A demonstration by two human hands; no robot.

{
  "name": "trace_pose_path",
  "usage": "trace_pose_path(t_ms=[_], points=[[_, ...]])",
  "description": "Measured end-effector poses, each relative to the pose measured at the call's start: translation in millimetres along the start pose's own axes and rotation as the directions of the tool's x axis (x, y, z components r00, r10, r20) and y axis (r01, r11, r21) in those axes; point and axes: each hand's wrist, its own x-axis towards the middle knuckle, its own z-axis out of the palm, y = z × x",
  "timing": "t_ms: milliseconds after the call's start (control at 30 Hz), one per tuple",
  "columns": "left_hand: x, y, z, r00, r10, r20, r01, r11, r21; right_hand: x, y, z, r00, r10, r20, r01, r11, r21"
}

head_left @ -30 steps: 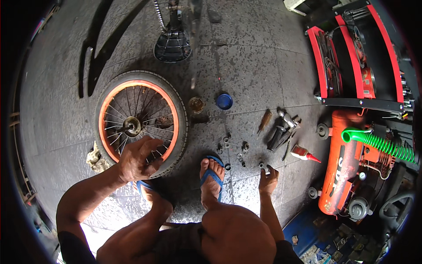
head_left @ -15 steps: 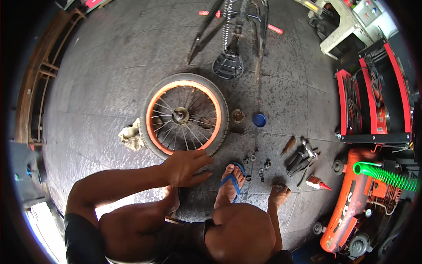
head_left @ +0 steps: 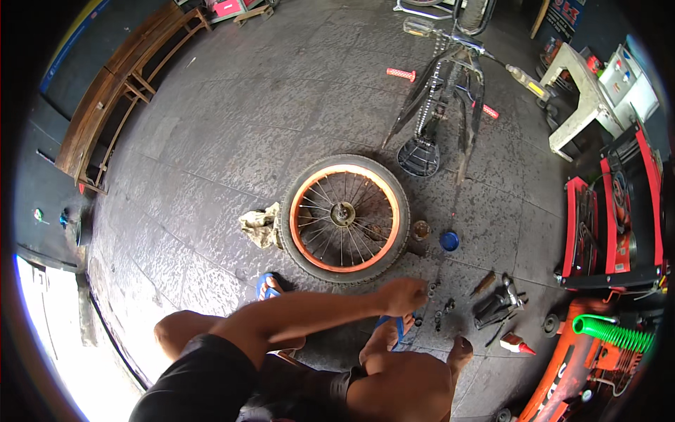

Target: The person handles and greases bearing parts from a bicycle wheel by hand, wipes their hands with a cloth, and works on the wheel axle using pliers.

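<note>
My left hand (head_left: pixel 405 296) reaches across to the right, its fingers curled down beside the small metal parts (head_left: pixel 448 305) on the floor. Whatever its fingertips pinch is hidden. Beyond my right knee, my right hand (head_left: pixel 460 349) shows only in part, low over the floor, its fingers drawn together; its grasp is too small to make out. Ahead of my left hand lies a bicycle wheel (head_left: pixel 342 214) with an orange rim and black tyre, hub facing up. Near its right side sit a small tub of brownish stuff (head_left: pixel 420 230) and a blue lid (head_left: pixel 449 241).
A rag (head_left: pixel 260 226) touches the wheel's left side. Hand tools (head_left: pixel 493 309) and a red-tipped bottle (head_left: pixel 517 343) lie right. Farther off rests a black bicycle frame (head_left: pixel 450 84) with its saddle. A red tool rack (head_left: pixel 613 218) and orange compressor (head_left: pixel 562 359) stand right, a wooden bench (head_left: pixel 105 98) left.
My left hand has moved right, from beside the wheel's near edge to the small parts. My right hand stays low beyond the knee. The view has shifted, showing more of the left and far areas.
</note>
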Motion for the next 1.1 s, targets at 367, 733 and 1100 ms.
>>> trace_pose_path(t_ms=[367,733,1100], points=[[4,11,41,0.994,0.111,-0.01,-0.107,0.936,-0.335,-86,-173,11,0.843,-0.267,0.467,-0.29,0.506,0.812],[9,10,19,0.941,-0.326,-0.095,0.218,0.793,-0.568,-96,-193,37,0.566,-0.822,-0.059,0.824,0.567,0.004],[-12,27,6,0.862,-0.496,-0.105,0.211,0.539,-0.815,-112,-205,53,0.616,-0.78,0.113,0.78,0.623,0.054]])
